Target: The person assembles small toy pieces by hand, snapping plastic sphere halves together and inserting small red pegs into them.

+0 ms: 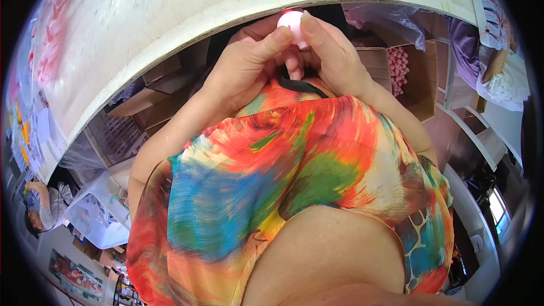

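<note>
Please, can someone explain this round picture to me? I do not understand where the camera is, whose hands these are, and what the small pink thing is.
There is no machine here. The one picture comes from a wide fisheye camera worn on a person's head, looking down, so straight edges bend and the corners are black. The two bare hands belong to that person: the left hand and the right hand meet close to the body, above a colourful patterned garment. Together their fingers pinch a small round pink object; what it is exactly I cannot tell. Above them curves the edge of a white table. To the right stands an open cardboard box holding many small pink pieces. Another person is at the far left.
</note>
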`<control>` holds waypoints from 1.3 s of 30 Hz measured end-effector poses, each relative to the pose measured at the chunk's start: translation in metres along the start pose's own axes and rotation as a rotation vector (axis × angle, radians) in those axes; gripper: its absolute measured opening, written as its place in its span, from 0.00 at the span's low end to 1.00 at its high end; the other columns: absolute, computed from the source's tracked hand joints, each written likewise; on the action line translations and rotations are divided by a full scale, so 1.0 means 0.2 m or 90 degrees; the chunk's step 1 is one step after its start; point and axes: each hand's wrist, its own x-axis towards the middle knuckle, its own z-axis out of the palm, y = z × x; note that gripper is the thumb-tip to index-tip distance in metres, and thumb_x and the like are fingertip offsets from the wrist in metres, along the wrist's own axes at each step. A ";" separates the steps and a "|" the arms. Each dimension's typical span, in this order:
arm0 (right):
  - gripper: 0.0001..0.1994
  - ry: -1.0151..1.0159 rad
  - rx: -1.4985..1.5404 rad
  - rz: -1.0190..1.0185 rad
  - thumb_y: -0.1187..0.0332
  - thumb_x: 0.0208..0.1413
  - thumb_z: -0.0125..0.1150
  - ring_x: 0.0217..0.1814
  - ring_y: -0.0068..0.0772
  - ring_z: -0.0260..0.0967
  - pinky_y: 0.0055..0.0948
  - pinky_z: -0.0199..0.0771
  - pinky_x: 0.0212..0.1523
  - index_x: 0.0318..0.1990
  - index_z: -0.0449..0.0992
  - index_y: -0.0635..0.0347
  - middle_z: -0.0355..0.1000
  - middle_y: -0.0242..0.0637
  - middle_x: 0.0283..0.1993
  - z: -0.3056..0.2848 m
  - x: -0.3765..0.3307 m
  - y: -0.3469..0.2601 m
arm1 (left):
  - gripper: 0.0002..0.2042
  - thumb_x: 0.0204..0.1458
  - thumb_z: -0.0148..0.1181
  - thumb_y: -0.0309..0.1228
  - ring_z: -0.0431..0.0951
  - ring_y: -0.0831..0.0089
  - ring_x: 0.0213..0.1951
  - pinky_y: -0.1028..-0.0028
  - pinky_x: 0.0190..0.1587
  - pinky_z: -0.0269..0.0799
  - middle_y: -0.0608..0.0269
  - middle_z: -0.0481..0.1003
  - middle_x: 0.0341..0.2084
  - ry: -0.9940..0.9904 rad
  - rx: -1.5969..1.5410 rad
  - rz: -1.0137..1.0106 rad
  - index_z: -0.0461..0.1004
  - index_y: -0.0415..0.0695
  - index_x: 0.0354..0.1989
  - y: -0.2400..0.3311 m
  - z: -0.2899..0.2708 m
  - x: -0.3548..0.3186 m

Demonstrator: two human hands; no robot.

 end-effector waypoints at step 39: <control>0.19 0.034 -0.731 -0.765 0.72 0.38 0.65 0.32 0.27 0.69 0.22 0.68 0.34 0.41 0.68 0.58 0.69 0.35 0.34 0.05 0.10 -0.28 | 0.22 0.39 0.60 0.16 0.72 0.71 0.41 0.75 0.44 0.70 0.55 0.71 0.39 0.044 0.400 0.511 0.65 0.33 0.47 0.21 0.15 -0.11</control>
